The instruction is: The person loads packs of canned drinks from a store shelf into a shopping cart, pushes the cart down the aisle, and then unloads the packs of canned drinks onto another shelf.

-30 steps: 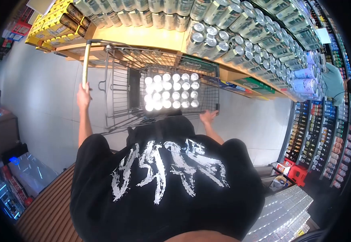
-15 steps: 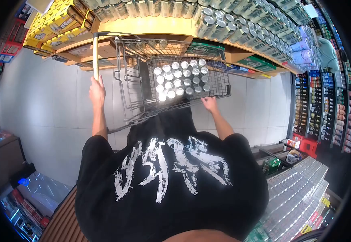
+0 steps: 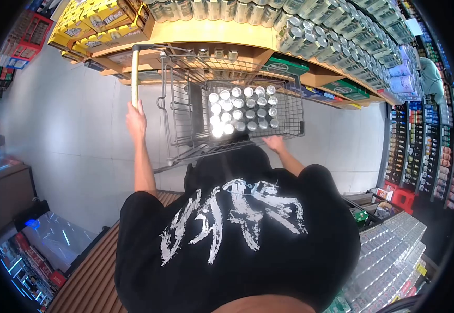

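My left hand (image 3: 136, 119) is wrapped round the end of the pale yellow handle (image 3: 135, 78) of a wire shopping cart (image 3: 177, 99). Several silver-topped cans (image 3: 250, 103) stand upright in close rows inside the basket. My right hand (image 3: 275, 143) is at the near side of the basket, with its fingers bent over the lower wire rim close to the front corner. Its fingertips are partly hidden by the wires.
Beyond the cart runs a wooden shelf (image 3: 211, 32) with stacked cans and yellow cartons (image 3: 96, 18). Green boxes (image 3: 286, 64) lie below. A person (image 3: 431, 78) stands at the far right beside tall drink shelves. Stacked packs (image 3: 388, 255) are at the lower right, slatted wood (image 3: 88, 271) at the lower left.
In view, the cart, its cans and both hands have shifted right. The yellow cartons and shelf have shifted right too. Both hands keep their places on the cart.
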{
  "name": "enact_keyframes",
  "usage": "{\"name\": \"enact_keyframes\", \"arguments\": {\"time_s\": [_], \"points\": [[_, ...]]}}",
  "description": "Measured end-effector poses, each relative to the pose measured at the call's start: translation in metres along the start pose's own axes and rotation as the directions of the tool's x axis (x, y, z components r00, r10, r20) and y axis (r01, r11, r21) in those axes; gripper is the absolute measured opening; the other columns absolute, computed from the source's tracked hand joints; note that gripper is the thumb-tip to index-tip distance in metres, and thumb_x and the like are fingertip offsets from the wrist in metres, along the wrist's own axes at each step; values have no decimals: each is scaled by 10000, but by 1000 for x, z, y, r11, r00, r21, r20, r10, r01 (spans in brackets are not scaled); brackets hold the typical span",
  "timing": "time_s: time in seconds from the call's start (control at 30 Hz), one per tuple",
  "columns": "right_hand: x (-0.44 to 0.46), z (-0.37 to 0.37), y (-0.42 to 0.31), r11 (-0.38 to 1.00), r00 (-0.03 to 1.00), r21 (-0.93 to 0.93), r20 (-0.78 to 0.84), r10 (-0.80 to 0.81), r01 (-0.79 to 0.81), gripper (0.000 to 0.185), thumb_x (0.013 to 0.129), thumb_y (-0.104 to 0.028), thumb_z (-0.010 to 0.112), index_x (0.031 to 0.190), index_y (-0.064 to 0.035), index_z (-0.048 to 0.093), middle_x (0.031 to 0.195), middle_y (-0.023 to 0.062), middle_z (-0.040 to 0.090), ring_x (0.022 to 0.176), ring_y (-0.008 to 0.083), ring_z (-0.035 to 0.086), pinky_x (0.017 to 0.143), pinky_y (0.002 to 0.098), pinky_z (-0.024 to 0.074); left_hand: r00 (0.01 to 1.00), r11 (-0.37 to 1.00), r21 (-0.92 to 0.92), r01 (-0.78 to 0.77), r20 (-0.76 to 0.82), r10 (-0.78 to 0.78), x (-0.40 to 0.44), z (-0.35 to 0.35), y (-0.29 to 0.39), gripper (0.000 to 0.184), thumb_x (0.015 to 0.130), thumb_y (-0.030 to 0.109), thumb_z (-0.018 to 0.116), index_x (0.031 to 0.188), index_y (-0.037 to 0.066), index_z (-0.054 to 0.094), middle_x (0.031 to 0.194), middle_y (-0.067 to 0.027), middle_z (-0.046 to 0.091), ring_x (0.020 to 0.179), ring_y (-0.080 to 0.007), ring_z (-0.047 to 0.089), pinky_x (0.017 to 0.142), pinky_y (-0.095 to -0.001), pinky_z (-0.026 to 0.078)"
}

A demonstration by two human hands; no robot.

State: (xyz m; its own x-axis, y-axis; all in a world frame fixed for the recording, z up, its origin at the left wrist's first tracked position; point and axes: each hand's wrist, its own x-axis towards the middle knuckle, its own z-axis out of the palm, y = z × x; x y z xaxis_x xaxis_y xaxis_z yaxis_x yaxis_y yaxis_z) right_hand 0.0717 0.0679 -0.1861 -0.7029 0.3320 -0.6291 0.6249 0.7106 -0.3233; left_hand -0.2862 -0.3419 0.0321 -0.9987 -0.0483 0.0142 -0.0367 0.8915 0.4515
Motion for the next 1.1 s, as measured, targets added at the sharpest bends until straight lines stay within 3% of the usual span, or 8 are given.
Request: {"name": "enact_keyframes", "arguments": {"time_s": [0.1,0.2,0.53,0.63,0.77,0.9,1.07,1.1], "points": [[-10,-23,-23,995,987,52,142,79,-88,419,879,-471,507,819,-134,749,895,132,696,935,330,635,917,480,451,1000,1000,25,16,9,-17,7,-6,-6,376,961,457,446,1093,109,505,766,-228,643,743,-459,608,617,-535,448],[-10,-28,-29,995,983,-64,-171,68,-80,343,859,-429,561,825,-139,740,831,125,696,880,320,652,799,446,518,1000,994,107,12,-23,-10,15,-6,-15,391,961,476,430,1112,124,509,783,-229,645,756,-454,611,627,-532,450],[-13,-42,-2,933,897,-50,-299,326,-356,226,791,-311,641,994,-229,699,1391,70,469,1354,276,298,1009,485,387,999,991,133,15,28,-19,48,-14,-21,452,940,528,439,1109,119,529,812,-214,650,786,-443,609,656,-512,451],[-10,-33,11,948,837,96,-449,312,-302,251,761,-237,649,1004,-214,706,1301,112,534,1248,326,424,1039,527,325,999,997,74,-38,13,38,65,-7,-33,450,940,512,456,1108,104,541,802,-208,645,770,-435,607,657,-495,450],[20,-10,48,889,920,414,-234,314,-198,201,806,-257,637,985,-200,709,1096,93,660,1122,270,559,1045,522,317,996,996,12,-85,2,85,83,-4,-40,449,936,481,495,1116,75,557,734,-174,619,689,-349,611,645,-435,458],[19,-11,25,916,933,357,-231,278,-184,194,824,-281,621,975,-201,715,964,56,699,1020,244,612,1059,492,277,997,997,-74,-26,73,32,85,-11,-33,503,924,480,529,1163,39,564,671,-98,561,625,-198,548,622,-352,451],[19,-21,3,899,929,405,-242,281,-167,206,823,-309,616,969,-204,716,969,23,707,976,201,629,1057,456,261,997,999,-17,-46,60,47,98,-12,-45,509,921,498,520,1160,50,567,683,-77,577,631,-203,557,635,-364,455],[20,-21,0,916,919,369,-284,273,-158,207,811,-290,634,974,-189,713,954,23,710,949,200,643,1009,416,359,997,999,3,-43,71,43,100,-15,-48,505,922,499,516,1148,50,569,685,-75,579,633,-205,562,638,-366,457]]}}
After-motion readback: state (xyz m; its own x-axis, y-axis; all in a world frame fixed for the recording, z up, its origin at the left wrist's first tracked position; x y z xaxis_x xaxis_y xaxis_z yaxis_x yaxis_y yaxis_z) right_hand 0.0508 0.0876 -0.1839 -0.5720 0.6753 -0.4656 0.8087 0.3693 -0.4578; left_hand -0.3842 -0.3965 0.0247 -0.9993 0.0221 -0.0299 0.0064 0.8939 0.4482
